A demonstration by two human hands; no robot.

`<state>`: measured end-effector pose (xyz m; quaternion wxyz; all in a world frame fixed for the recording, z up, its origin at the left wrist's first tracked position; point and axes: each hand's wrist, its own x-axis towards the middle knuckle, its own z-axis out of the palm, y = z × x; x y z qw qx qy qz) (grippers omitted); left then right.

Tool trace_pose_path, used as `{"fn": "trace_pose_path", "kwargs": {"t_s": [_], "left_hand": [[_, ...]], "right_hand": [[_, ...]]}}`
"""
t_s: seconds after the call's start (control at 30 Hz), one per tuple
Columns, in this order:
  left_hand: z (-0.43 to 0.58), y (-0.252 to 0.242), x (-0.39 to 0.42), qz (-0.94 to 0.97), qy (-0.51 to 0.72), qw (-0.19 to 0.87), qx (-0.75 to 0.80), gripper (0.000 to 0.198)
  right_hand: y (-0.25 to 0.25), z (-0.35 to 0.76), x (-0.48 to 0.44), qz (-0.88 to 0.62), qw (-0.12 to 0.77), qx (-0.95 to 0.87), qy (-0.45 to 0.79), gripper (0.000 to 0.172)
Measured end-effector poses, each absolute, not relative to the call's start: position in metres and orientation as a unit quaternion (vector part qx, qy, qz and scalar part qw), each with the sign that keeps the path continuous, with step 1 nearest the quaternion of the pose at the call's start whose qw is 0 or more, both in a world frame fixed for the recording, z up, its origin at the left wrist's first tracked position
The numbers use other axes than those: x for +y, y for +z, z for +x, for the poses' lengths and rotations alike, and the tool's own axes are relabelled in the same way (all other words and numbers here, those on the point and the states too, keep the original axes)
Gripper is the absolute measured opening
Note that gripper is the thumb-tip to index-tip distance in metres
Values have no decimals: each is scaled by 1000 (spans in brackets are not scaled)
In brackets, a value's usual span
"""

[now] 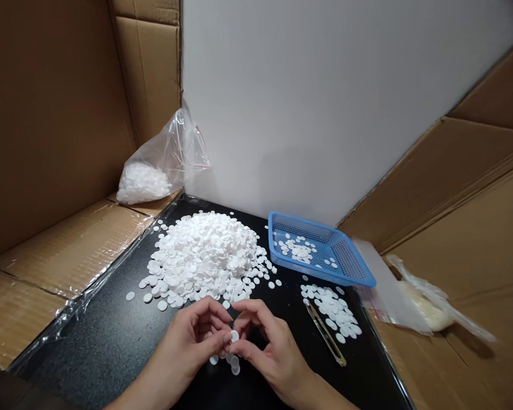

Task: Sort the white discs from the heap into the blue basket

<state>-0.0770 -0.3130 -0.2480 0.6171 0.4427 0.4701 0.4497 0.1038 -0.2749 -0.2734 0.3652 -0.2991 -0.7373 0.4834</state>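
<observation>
The left hand point(196, 336) and the right hand point(273, 344) are being held close together, low over the black desk point(106, 336), with their fingers point(210, 308) curled in. One small white disc point(235, 336) is being pinched where the two hands are meeting, and part of its edge is being covered. How hard each hand is pressing cannot be told. The disc is looking thin and very light, so hardly any strength is likely being needed. It is seeming a bit stiff, and maybe smooth and slippery, so the rim is being judged the best place to be held; by a hard squeeze it could be getting bent or popped away. Just below the hands, a few loose discs point(235, 365) are being partly hidden. Past the hands, a big pile of discs point(209, 256) is being seen. To the right, a smaller patch of discs point(336, 310) is lying beside a thin metal tool point(325, 335), and more are being held in a blue basket point(316, 272).
</observation>
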Motion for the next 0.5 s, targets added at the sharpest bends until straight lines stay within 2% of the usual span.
{"fn": "trace_pose_path", "kwargs": {"t_s": [0.1,0.2,0.33,0.43,0.5], "left_hand": [[-78,-246,-317,486,450,577,478,27],[-79,-246,-321,537,442,518,498,24],[-76,-251,-321,541,440,515,498,24],[-75,-253,-319,537,450,503,506,26],[-80,-252,-320,543,443,499,509,27]], "right_hand": [[-268,100,-276,-342,352,-695,525,20],[-263,98,-275,-381,338,-641,574,29],[-262,95,-278,-391,320,-578,641,39],[-260,94,-279,-386,308,-568,659,40],[-255,102,-273,-390,298,-605,627,34]]}}
